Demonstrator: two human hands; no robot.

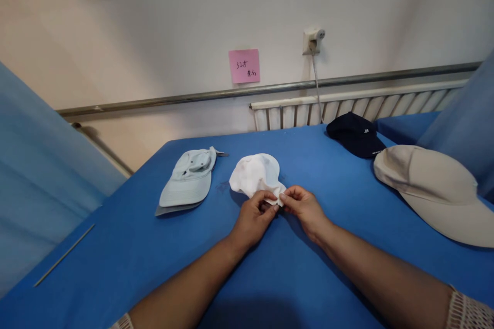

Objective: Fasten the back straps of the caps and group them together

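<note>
Pinched two-handed, white cap [251, 174], rumpled

I see a cream, netlike right sleeve [470, 311] with ribbed edging, a ribbed left sleeve [124, 322], bare hands [252, 220].

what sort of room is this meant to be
Possibly a clinic or ward-type room used as a workspace, though nothing confirms it. Pointers are the blue curtain on the left, the metal rail along the wall and the blue-covered table.
</note>
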